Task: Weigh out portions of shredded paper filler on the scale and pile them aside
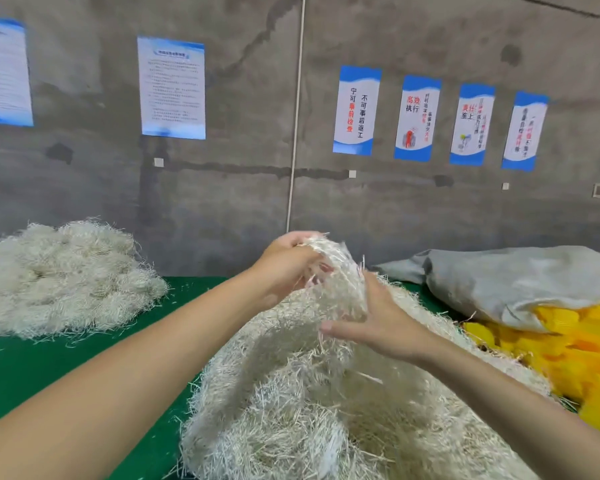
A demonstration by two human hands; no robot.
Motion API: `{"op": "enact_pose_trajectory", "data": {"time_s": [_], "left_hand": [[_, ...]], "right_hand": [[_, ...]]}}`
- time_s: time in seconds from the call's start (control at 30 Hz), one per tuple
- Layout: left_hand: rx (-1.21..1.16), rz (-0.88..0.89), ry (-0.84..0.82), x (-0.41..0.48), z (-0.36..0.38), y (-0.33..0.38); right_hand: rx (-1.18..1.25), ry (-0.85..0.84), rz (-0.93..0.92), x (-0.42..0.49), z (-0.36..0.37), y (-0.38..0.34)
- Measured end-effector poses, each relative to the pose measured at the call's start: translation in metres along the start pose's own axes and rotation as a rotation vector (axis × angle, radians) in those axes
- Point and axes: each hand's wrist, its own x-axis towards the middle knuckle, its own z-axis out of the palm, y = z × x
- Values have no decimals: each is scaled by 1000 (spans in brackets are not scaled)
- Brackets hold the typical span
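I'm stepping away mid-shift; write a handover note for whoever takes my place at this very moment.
Left hand: grips the top of a tuft of shredded paper, held above the main heap.
Right hand: fingers flat against the tuft, thumb out.
Side pile: far left on the green table.
Scale: not in view.
Done: probably the side pile's portions.
Left: weigh this tuft, pile it aside.

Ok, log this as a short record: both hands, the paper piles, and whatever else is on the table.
left hand: grips a raised tuft of shred
right hand: against the tuft's lower part, fingers buried, grip unclear
heap: large, under both hands
side pile: far left, apart from the heap
table: green
bag: grey, right
yellow stuff: right, by the bag
scale: not in view
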Motion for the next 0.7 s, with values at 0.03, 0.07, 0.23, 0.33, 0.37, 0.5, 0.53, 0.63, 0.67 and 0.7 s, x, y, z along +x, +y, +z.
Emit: {"op": "enact_pose_trajectory", "data": {"time_s": [0.03,0.07,0.23,0.33,0.37,0.5,0.53,0.63,0.67,0.7], "left_hand": [[20,9,-94,-3,5,3],[96,25,-197,-4,5,2],[896,-116,-392,-6,-39,-31],[1047,-269,-241,-4,-66,-78],[1097,-283,-205,-3,-71,-96],[1188,-148,-87,4,-74,-143],[1145,-87,-55,6,-72,-147],[805,38,23,12,-57,-142],[693,69,36,13,-50,-137],[632,87,34,14,-42,-133]], "right_hand": [[-24,-27,7,3,8,0],[-31,-8,30,6,10,4],[305,263,322,16,-21,32],[415,339,353,12,-41,38],[308,368,346,12,-47,42],[-608,335,469,10,-63,64],[-662,274,555,8,-63,69],[-482,64,727,6,-68,88],[-441,-11,762,5,-70,91],[-444,-59,789,6,-74,91]]}}
